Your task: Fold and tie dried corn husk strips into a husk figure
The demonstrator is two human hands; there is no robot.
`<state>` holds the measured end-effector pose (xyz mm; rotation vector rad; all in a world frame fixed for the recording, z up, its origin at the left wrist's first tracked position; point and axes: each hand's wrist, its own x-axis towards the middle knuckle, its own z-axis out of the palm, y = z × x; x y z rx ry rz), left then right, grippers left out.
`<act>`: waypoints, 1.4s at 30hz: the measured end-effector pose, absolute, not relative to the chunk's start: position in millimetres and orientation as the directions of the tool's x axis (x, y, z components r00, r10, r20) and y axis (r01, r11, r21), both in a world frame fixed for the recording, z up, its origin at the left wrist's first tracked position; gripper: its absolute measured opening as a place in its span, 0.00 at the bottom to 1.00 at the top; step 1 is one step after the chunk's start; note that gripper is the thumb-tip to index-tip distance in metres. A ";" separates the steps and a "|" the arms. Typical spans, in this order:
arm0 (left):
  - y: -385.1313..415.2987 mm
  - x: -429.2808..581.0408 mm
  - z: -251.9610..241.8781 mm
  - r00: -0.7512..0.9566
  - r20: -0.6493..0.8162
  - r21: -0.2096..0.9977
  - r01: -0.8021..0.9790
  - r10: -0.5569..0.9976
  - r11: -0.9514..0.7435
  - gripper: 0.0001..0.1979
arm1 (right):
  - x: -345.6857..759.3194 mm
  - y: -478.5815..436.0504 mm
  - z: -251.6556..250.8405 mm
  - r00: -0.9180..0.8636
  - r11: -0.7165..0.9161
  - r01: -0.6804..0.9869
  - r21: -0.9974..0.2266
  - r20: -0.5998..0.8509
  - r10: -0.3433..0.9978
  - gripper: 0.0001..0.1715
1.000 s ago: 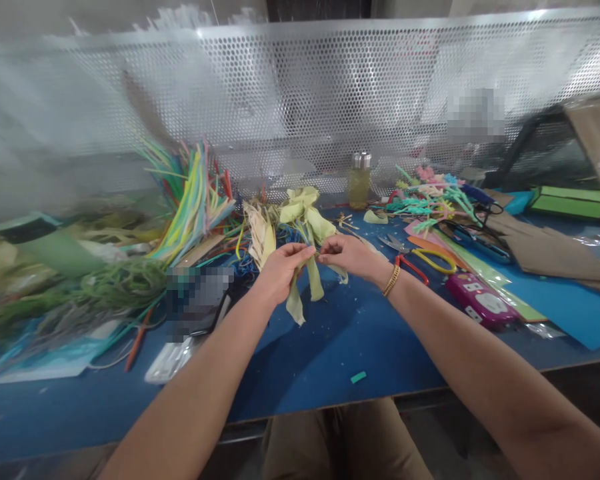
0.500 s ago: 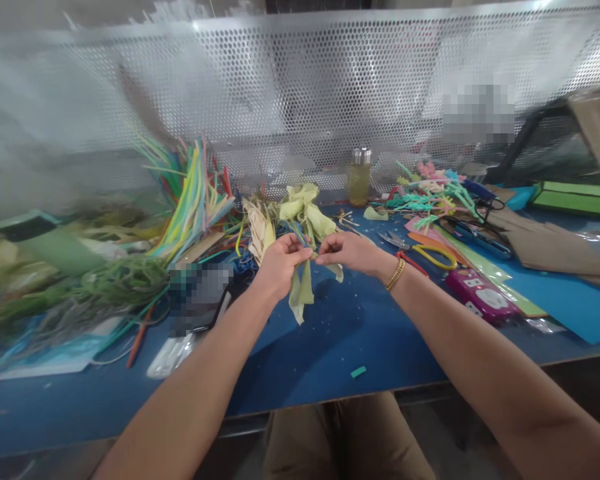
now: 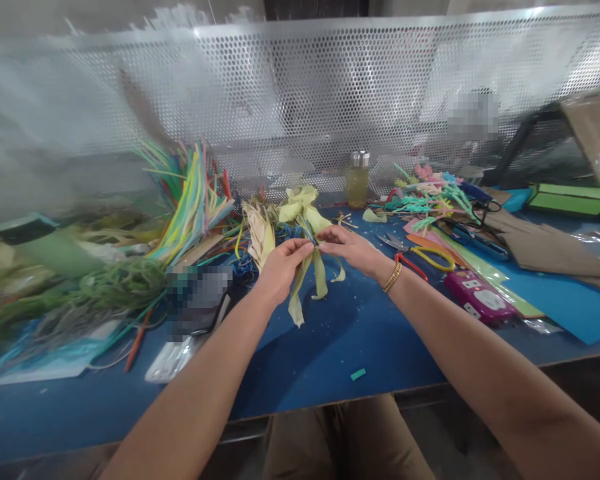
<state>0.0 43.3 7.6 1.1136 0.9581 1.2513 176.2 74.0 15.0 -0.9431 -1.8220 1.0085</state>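
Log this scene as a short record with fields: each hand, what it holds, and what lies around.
Left hand: pinches the pale green strips at their top
Right hand: pinches the same strips from the other side; bracelet on wrist
Strip ends: hang loose above the blue table
Right of hands: scissors, purple power strip
Behind: bottle, bundle of coloured sticks, perforated metal screen

Bare blue tabletop (image 3: 330, 360) under the husk strips (image 3: 297, 305); straw pile (image 3: 190, 200) left, scissors (image 3: 394, 243) and purple case (image 3: 480, 303) right.
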 end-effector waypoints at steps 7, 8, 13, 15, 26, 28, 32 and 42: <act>42.7 -1.6 9.5 0.074 0.009 0.970 -0.242 0.997 0.010 0.11 | 178.7 75.1 12.9 -0.445 0.432 0.296 -0.852 0.277 0.851 0.12; 42.2 -1.6 10.1 0.075 0.010 0.974 -0.228 0.997 0.007 0.10 | 179.3 75.3 12.9 -0.448 0.437 0.295 -0.850 0.281 0.849 0.12; 38.8 -2.9 15.4 0.097 0.010 0.997 -0.080 0.995 -0.003 0.09 | 182.1 74.8 16.5 -0.494 0.466 0.249 -0.849 0.303 0.815 0.10; 38.0 -4.0 17.4 0.120 -0.009 1.000 -0.003 0.993 0.010 0.13 | 182.7 73.7 18.9 -0.511 0.487 0.238 -0.840 0.318 0.799 0.09; 35.2 -4.3 19.6 0.188 0.089 0.991 0.084 0.978 -0.106 0.15 | 183.1 68.2 27.2 -0.533 0.590 0.322 -0.740 0.373 0.760 0.09; 36.0 -3.7 17.0 0.182 0.115 0.991 0.050 0.977 -0.126 0.15 | 181.2 66.5 27.7 -0.534 0.592 0.345 -0.729 0.365 0.762 0.09; 37.1 -2.1 12.7 0.124 0.124 0.992 -0.011 0.984 -0.124 0.15 | 177.9 67.0 24.1 -0.487 0.553 0.375 -0.744 0.349 0.801 0.10; 36.5 -5.8 21.0 0.113 -0.001 0.994 -0.106 0.994 0.013 0.19 | 180.7 64.7 28.1 -0.469 0.556 0.316 -0.769 0.383 0.796 0.10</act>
